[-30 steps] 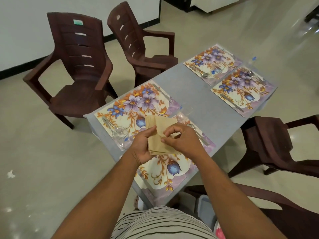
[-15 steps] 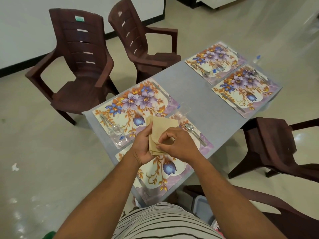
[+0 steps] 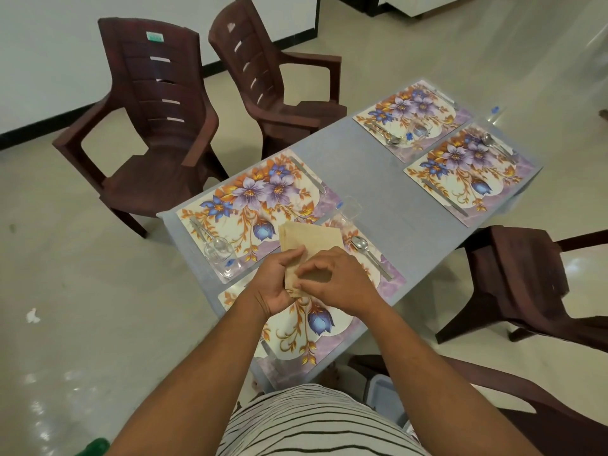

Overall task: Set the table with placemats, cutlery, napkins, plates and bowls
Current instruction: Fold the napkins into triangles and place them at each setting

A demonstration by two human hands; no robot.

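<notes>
A stack of tan napkins [image 3: 309, 240] is held above the nearest floral placemat [image 3: 306, 337]. My left hand [image 3: 274, 284] grips the stack from its left side. My right hand [image 3: 342, 284] pinches the top napkin with thumb and fingertips near the stack's lower edge. A spoon [image 3: 370, 253] lies at this placemat's right side. Three more floral placemats lie on the grey table [image 3: 371, 179]: one at left [image 3: 250, 199], two at the far end [image 3: 411, 116] [image 3: 467, 169], each with cutlery. A clear glass [image 3: 222, 258] stands on the left placemat, another glass [image 3: 350, 209] stands beyond the napkins.
Dark brown plastic chairs stand around the table: two on the far left side [image 3: 154, 120] [image 3: 279, 83], one at right [image 3: 533, 284], one near my right arm [image 3: 526, 406]. A grey bin [image 3: 385, 398] sits on the floor below the table's near edge.
The hands and napkin stack have stayed in about the same place; my right hand's fingers have worked lower on the top napkin. The view has shifted slightly.
</notes>
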